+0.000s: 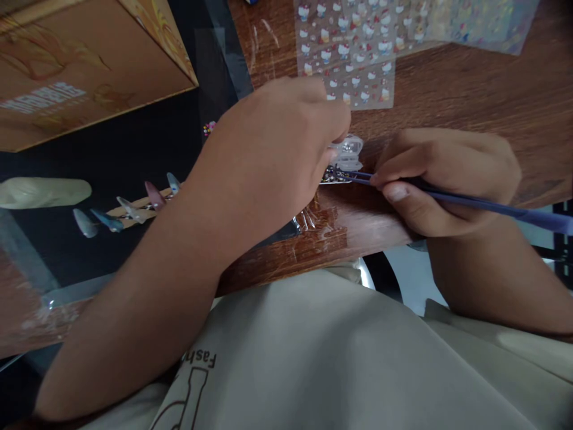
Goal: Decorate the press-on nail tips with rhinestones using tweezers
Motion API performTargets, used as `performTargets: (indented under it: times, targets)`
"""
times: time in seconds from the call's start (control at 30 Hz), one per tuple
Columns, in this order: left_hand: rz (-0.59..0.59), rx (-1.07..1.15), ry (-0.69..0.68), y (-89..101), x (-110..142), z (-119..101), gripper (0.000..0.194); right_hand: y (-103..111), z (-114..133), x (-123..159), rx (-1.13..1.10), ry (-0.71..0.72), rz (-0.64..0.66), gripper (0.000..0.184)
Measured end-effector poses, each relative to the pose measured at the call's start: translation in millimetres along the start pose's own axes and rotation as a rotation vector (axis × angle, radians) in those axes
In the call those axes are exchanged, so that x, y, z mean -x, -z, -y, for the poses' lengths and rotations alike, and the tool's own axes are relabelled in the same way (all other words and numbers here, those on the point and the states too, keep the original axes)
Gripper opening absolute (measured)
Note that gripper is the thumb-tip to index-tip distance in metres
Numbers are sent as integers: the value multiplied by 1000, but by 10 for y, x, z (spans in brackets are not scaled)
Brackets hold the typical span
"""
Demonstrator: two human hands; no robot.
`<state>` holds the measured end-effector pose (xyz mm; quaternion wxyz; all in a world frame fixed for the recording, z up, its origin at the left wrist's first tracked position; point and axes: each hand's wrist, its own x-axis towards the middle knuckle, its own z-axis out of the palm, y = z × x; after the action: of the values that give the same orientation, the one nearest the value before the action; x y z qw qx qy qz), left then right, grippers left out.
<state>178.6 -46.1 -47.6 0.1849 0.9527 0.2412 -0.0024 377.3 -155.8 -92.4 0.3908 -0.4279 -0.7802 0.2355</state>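
Note:
My left hand (282, 137) is closed at the edge of a small clear plastic case (351, 149), its thumb and fingers pinched on the near side. Inside the case's lower part lie tiny shiny rhinestones (332, 174). In a pen-like pinch, my right hand (452, 179) grips blue-purple tweezers (487, 206). The tweezers' two prongs point left, with their tips over the rhinestones; whether they hold one is too small to see. Left of my left forearm, several painted nail tips (154, 195) stand in a row on a strip, partly hidden by that arm.
A brown-gold box (89, 71) stands on a black mat (134, 134) at upper left. A pale rounded object (45, 192) lies below the box. Clear sticker sheets (353, 54) are spread on the wooden table (447, 89). The table's front edge runs close to my lap.

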Motion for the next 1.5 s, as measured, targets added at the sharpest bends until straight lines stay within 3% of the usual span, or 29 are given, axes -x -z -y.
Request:
performTargets:
  times: [1.5]
  targets:
    - [11,16,5,-30,14,14,27,-22,12,-10,-22,45,-26,14]
